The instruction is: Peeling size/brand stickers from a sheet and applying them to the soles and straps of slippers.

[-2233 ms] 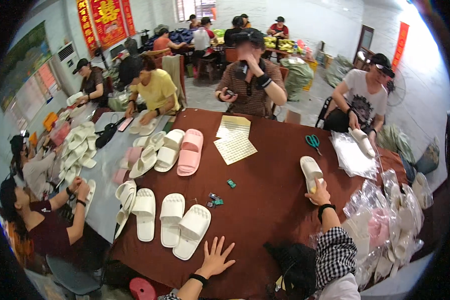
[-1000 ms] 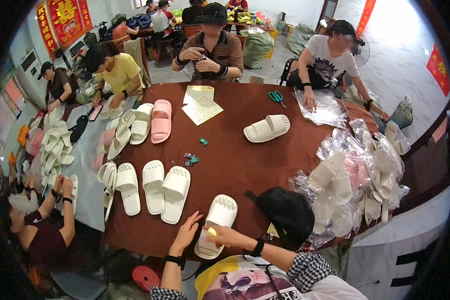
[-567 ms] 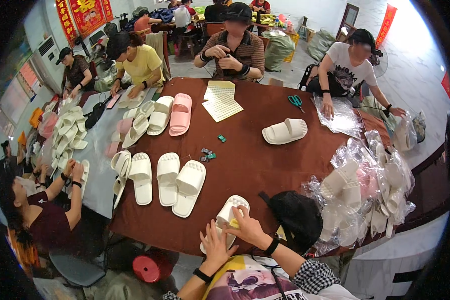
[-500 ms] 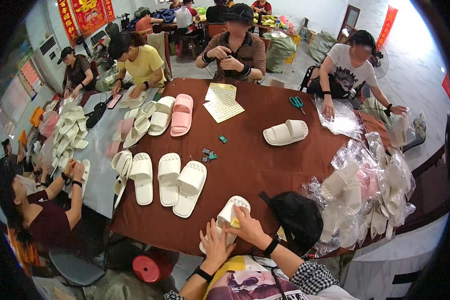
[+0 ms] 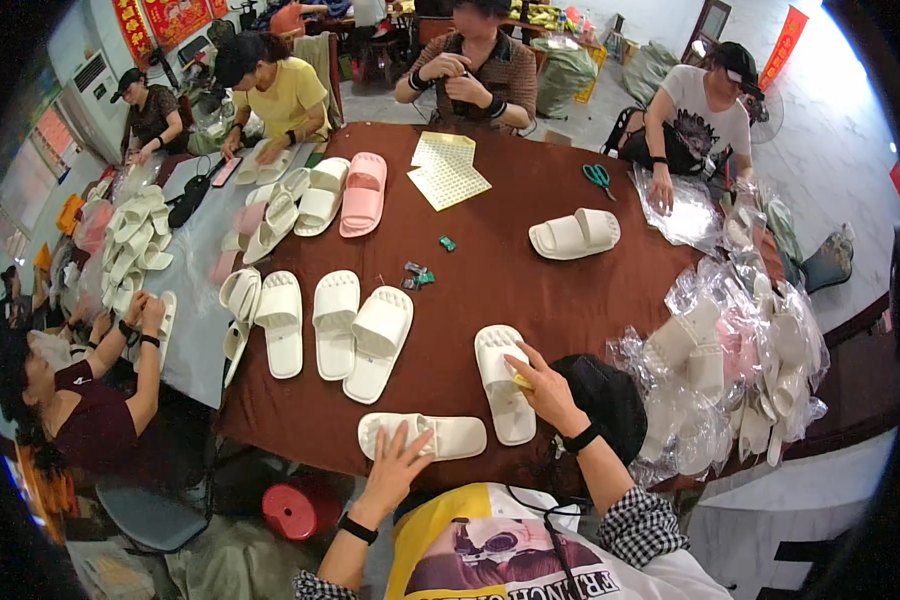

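Two cream slippers lie near me at the table's front edge. One cream slipper (image 5: 460, 437) lies sideways. My left hand (image 5: 400, 462) rests on its strap with fingers spread. The other cream slipper (image 5: 511, 422) points away from me. Over its right side, my right hand (image 5: 552, 390) touches the strap and pinches a small yellow piece (image 5: 522, 381), mostly hidden by the fingers. Beyond my left hand lie more cream slippers (image 5: 378, 345), set out in pairs, and a pink pair (image 5: 363, 200).
A black cap (image 5: 600, 410) lies beside my right wrist, near a heap of bagged slippers (image 5: 710, 370). Further off lie a single slipper (image 5: 573, 235), teal scissors (image 5: 597, 178), sticker sheets (image 5: 448, 175) and small green packets (image 5: 417, 277). Several people sit around the tables.
My hands have moved apart, each now on its own slipper; before, both were on what looked like one slipper. My right hand moved right and away from me. The view has shifted slightly.
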A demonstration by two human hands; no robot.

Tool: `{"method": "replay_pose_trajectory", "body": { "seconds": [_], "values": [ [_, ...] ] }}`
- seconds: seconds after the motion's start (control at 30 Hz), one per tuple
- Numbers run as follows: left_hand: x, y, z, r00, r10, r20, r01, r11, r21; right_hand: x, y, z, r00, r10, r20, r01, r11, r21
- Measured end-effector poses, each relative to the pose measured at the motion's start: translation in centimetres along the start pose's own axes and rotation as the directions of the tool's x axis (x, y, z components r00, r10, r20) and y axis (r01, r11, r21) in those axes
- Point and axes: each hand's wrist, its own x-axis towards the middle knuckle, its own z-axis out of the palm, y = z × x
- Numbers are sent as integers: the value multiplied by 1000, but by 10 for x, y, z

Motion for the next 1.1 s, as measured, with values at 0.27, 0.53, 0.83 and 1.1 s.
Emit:
{"method": "replay_pose_trajectory", "body": {
  "seconds": [0.27,0.53,0.83,1.1],
  "values": [
    [4,18,27,734,-590,-336,452,795,-405,-26,19,34,905,426,4,-417,883,215],
    [38,11,23,937,-270,-223,212,944,-253,-24,31,40,905,422,-51,-405,892,199],
    [89,-18,20,963,-172,-208,169,985,-29,-28,3,52,926,374,59,-379,918,119],
    [119,-32,20,961,-83,-264,52,991,-122,-38,2,46,911,398,111,-404,914,34]
  ]
}}
